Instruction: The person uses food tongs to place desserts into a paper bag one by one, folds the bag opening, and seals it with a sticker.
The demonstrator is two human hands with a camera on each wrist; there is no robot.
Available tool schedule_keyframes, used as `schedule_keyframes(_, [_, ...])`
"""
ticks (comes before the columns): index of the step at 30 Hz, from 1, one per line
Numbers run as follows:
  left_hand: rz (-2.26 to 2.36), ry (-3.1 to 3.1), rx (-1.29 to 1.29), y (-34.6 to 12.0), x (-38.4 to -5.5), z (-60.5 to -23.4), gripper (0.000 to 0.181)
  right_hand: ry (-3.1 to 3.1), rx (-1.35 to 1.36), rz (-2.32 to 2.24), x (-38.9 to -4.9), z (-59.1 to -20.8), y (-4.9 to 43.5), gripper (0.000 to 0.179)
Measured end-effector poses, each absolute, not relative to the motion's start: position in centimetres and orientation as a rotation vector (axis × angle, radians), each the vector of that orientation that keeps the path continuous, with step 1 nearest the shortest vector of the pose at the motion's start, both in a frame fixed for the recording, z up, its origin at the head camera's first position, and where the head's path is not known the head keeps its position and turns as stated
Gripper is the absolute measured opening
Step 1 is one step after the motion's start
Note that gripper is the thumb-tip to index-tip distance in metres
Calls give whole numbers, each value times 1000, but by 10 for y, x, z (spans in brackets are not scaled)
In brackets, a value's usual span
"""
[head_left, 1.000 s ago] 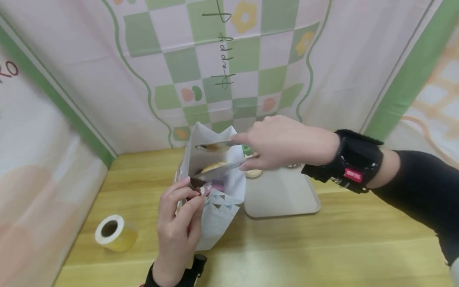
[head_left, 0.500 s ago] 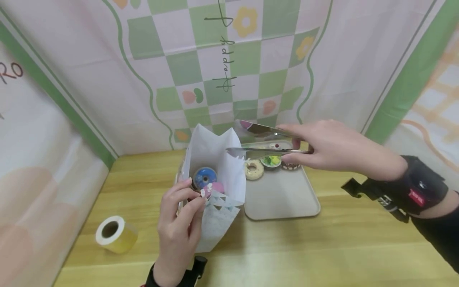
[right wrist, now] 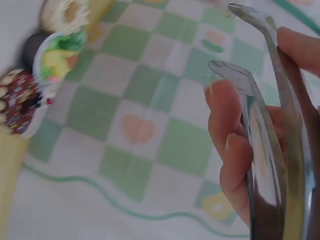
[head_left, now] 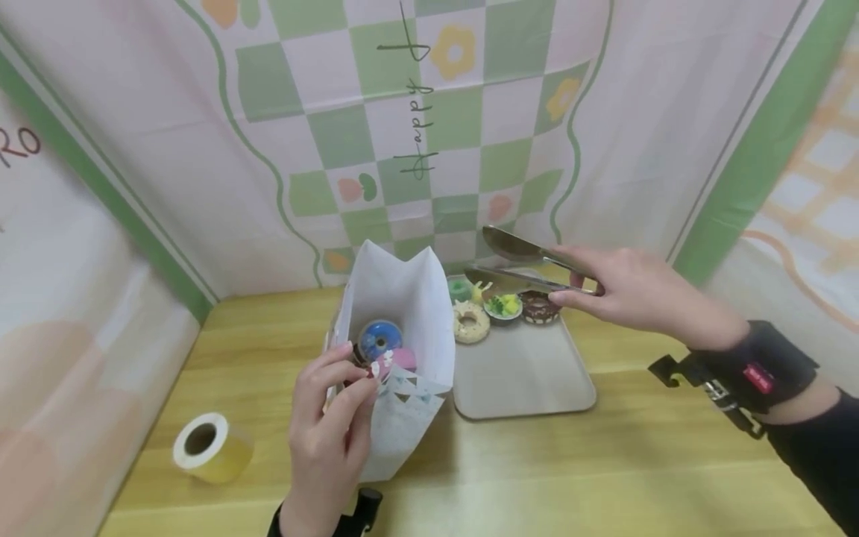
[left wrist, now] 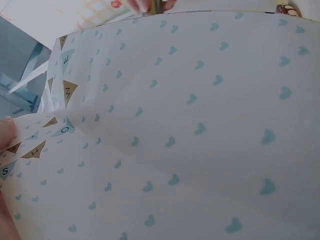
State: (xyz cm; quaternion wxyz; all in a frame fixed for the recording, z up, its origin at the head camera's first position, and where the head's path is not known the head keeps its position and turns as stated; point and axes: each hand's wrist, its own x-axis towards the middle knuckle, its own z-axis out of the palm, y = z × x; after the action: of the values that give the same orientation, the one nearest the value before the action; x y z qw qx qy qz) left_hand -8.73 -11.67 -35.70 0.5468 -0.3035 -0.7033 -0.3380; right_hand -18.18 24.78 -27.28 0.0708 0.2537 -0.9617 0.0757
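Observation:
In the head view my left hand [head_left: 329, 429] pinches the near left rim of a standing white paper bag [head_left: 396, 447]. The bag gapes upward; inside lie a blue-glazed doughnut [head_left: 370, 344] and a pink piece [head_left: 405, 359]. Teal hearts cover the bag [left wrist: 175, 150] in the left wrist view, with a fingertip at the left edge. My right hand [head_left: 644, 298] grips metal tongs [head_left: 567, 286] above the back of a beige tray [head_left: 523, 384]. Nothing sits between the spread tong tips in the right wrist view, where fingers [right wrist: 237, 160] wrap the tongs [right wrist: 265, 185].
On the tray's back part are a cream doughnut [head_left: 464, 334], a chocolate doughnut [head_left: 540, 318], a green doughnut [head_left: 459, 283] and a small bowl [head_left: 503, 307] of green and yellow bits. A yellow label roll [head_left: 228, 455] stands at left. A checked curtain [head_left: 463, 160] hangs behind the table.
The right hand has drawn the tongs out of the bag and moved right, over the tray. The blue doughnut in the bag has come into sight. The left hand stays at the rim.

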Motion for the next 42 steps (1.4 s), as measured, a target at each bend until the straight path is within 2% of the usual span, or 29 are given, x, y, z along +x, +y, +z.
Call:
schedule_keyframes(9, [-807, -1655, -716, -116, -87, -358, 33, -2905, 677, 163, -199, -306, 268, 66])
schedule_keyframes(22, [-800, -1658, -708, -118, -90, -359, 34, -3100, 501, 209, -219, -347, 287, 84])
schedule_keyframes(42, [-788, -1633, -686, -118, -93, -359, 34, -3214, 417, 288, -233, -388, 324, 87])
